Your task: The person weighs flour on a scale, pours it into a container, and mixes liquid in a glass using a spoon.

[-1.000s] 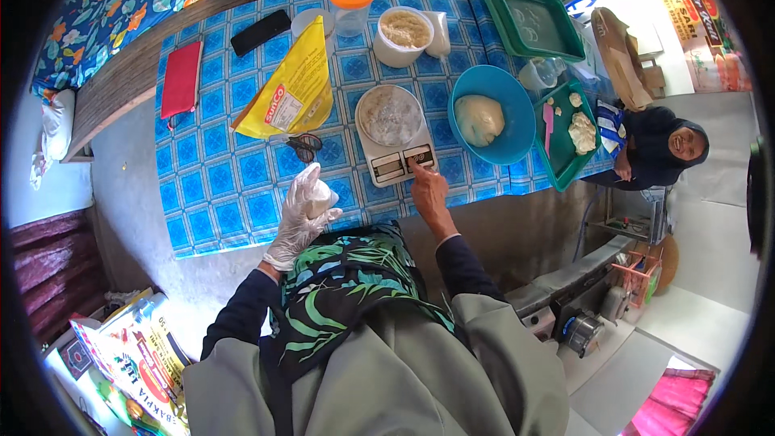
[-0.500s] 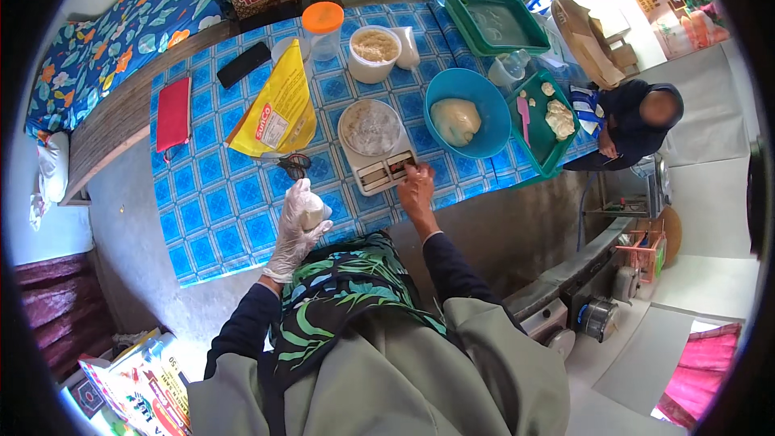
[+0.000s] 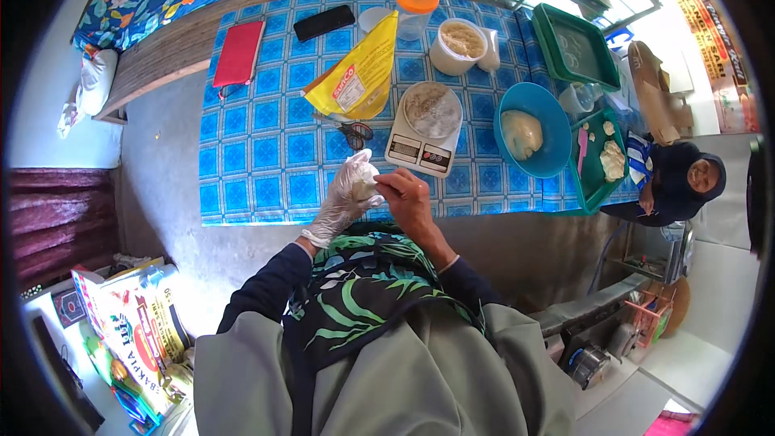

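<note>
Head view. Left hand point(image 3: 347, 194) in a thin, clear, wrinkled plastic glove; fingers curled around a small pale lump point(image 3: 366, 187), held up over the near edge of the table. The lump is partly hidden by fingers, its surface too small to read. Right hand point(image 3: 408, 202) bare, thumb and fingers bunched together right at the lump; cannot tell whether they pinch it or only touch it.

Just beyond the hands, scissors point(image 3: 355, 136) with dark looped handles. Farther off, a white kitchen scale point(image 3: 423, 152), boxy and smooth, its round pan point(image 3: 433, 109) lined with crumpled, shiny clear film.

Left of the scale: a yellow pouch point(image 3: 359, 77), glossy, creased, tapering upward. Behind the scale: a white round tub point(image 3: 454, 60) of tan, crumbly matter point(image 3: 462, 37). To the right: a smooth blue bowl point(image 3: 554, 123), round, cradling a soft, rounded mass of pale dough point(image 3: 521, 135). Beside it a green tray point(image 3: 594, 187) with irregular, lumpy dough pieces point(image 3: 612, 160) and a flat pink utensil point(image 3: 582, 145).

Under all this, a tablecloth point(image 3: 274, 157) of blue squares, faintly sheeny.
</note>
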A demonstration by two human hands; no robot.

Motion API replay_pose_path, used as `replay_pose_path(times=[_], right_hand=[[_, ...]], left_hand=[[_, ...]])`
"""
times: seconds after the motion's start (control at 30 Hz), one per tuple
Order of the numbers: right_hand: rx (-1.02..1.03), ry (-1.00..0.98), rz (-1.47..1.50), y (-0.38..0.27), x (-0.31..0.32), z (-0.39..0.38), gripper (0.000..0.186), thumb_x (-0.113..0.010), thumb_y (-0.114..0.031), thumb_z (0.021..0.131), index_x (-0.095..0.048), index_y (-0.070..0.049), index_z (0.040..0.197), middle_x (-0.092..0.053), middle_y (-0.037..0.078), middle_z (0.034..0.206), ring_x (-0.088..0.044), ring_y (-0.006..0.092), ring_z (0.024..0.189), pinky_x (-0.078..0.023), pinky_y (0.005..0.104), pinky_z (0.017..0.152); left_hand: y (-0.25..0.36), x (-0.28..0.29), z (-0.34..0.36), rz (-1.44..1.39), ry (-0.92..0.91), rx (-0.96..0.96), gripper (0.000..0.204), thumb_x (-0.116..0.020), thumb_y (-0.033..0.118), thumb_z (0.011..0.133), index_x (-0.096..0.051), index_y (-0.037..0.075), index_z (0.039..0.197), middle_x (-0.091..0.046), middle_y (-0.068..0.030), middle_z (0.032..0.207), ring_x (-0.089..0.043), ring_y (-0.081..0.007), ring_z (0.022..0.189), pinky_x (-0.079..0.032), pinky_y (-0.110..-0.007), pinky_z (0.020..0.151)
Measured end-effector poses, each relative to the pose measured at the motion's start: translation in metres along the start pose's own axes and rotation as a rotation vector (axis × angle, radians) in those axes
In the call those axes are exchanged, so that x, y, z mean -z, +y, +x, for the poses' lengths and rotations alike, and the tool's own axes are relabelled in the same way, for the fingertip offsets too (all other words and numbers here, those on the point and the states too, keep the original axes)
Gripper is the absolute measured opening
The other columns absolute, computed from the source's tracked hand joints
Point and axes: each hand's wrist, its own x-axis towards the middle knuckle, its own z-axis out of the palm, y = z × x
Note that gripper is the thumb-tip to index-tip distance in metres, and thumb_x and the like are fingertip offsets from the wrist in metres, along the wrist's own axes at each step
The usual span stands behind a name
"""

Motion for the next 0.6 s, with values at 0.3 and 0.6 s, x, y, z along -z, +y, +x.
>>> replay_pose_path(times=[0.3,0.6], right_hand=[[0.277,0.014,-0.3,-0.018,-0.024,0.006,0.011,-0.069,-0.007,0.072,-0.058,-0.008,0.073,-0.054,0.01,0.072,-0.059,0.0309,0.069,-0.048,0.0417,0.058],[-0.44,-0.191,0.659,0.0,-0.018,0.012,0.01,-0.057,-0.014,0.085,-0.059,-0.005,0.08,-0.048,-0.006,0.073,-0.045,0.0054,0.064,-0.036,0.0227,0.054]], left_hand=[[-0.033,-0.01,-0.005,-0.19,0.011,-0.027,0.081,-0.078,0.019,0.073,-0.036,0.0,0.14,-0.048,-0.0196,0.134,-0.048,-0.0338,0.125,-0.04,-0.038,0.105],[0.015,0.0,0.005,0.316,-0.004,-0.259,0.065,-0.077,0.023,0.07,-0.05,-0.001,0.124,-0.054,-0.0218,0.125,-0.053,-0.0406,0.115,-0.045,-0.045,0.097]])
